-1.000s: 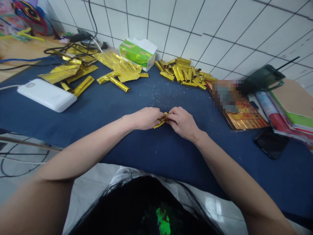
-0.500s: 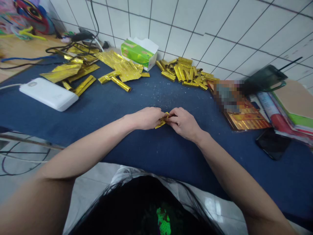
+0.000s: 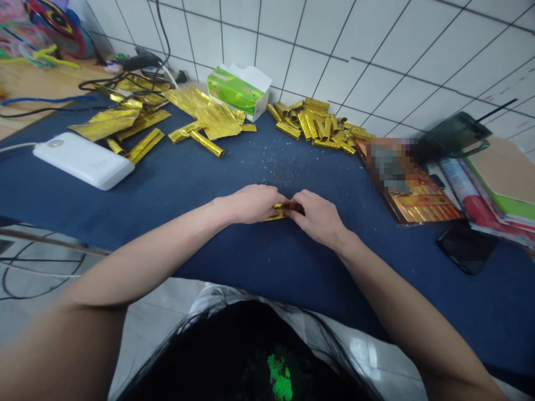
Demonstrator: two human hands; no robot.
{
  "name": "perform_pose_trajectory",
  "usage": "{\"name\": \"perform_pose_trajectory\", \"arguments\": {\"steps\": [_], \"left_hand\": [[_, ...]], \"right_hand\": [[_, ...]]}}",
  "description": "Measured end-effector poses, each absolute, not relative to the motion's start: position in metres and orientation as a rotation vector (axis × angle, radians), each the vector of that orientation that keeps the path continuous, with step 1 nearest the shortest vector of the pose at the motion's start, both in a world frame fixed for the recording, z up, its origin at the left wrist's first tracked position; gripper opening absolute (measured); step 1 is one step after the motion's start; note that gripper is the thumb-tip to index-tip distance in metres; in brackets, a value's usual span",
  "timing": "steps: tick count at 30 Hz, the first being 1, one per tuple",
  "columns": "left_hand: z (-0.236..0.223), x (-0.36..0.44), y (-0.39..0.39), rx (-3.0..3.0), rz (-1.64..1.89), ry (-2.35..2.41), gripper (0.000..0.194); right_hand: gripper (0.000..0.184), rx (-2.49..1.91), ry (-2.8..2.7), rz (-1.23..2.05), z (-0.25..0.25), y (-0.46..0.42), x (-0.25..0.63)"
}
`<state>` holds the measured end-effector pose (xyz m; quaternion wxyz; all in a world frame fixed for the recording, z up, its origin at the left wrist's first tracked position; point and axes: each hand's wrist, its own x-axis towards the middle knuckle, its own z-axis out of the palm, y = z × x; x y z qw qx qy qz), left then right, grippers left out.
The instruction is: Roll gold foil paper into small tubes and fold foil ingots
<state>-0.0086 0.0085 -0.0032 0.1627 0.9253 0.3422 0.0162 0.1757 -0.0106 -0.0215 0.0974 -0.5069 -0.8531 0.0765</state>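
Note:
Near the middle of the dark blue table (image 3: 225, 256), a small piece of gold foil paper (image 3: 276, 216) lies between my two hands. My left hand (image 3: 257, 203) grips its left side, the fingers bent over it and partly hiding it. With thumb and fingertips, my right hand (image 3: 313, 214) pinches the foil's right end. Beyond the hands sits a heap of short gold foil rolls (image 3: 311, 125). Flat gold foil sheets (image 3: 209, 111) lie further left, with one longer foil roll (image 3: 208, 143) in front of them.
A white power bank (image 3: 83, 161) with a cable lies at left. A green tissue box (image 3: 238, 92) stands by the tiled wall. To the right are an orange-gold box (image 3: 422, 206), a dark mug (image 3: 455, 136), a black phone (image 3: 466, 245) and a stack of books (image 3: 505, 178).
My right hand has shifted slightly down and closer to the left fingers. Less of the foil piece shows, and its visible edge lies flatter than before.

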Motion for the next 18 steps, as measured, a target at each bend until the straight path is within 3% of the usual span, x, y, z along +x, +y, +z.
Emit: {"name": "perform_pose_trajectory", "arguments": {"steps": [5,10,18], "left_hand": [[-0.004,-0.008,0.0077,2.644,0.033,1.001,0.03],[-0.0028,-0.0081,0.0082,2.637,0.028,0.977,0.029],[-0.0016,-0.01,0.0075,2.622,0.05,0.941,0.026]], "right_hand": [[0.004,-1.491,-2.479,0.24,-0.0214,-0.0142,0.1795],[0.008,-1.164,-2.596,0.227,-0.0197,-0.0169,0.184],[0.016,-1.087,-2.582,0.206,-0.0247,-0.0104,0.1845]]}}
